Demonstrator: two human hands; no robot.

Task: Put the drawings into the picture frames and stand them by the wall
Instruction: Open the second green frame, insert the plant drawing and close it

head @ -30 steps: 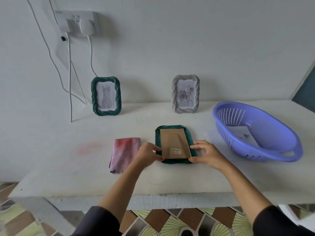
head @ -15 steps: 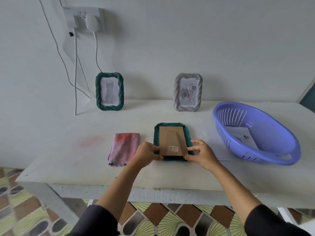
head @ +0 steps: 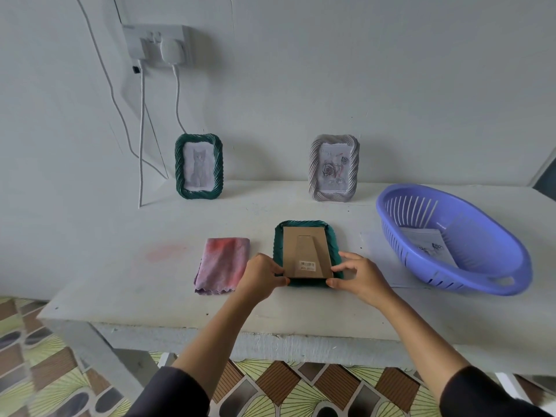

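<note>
A green picture frame (head: 307, 227) lies face down on the white table (head: 120, 266), its brown cardboard back (head: 304, 245) with a stand flap and barcode label facing up. My left hand (head: 261, 276) grips the frame's near left corner and my right hand (head: 359, 275) grips its near right corner. By the wall stand a green frame with a cat drawing (head: 198, 166) and a grey frame with a rose drawing (head: 334, 167). A loose drawing (head: 427, 245) lies inside the purple basket (head: 487, 281).
A folded pink cloth (head: 222, 267) lies just left of my left hand. The purple basket takes up the table's right side. A wall socket (head: 156, 45) with white cables hangs down at the back left. A patterned tile floor (head: 285, 386) shows below the table edge.
The view has shifted a little, so everything sits slightly further right. Both hands stay at the near corners of the face-down frame; my right fingers have curled closer onto its corner.
</note>
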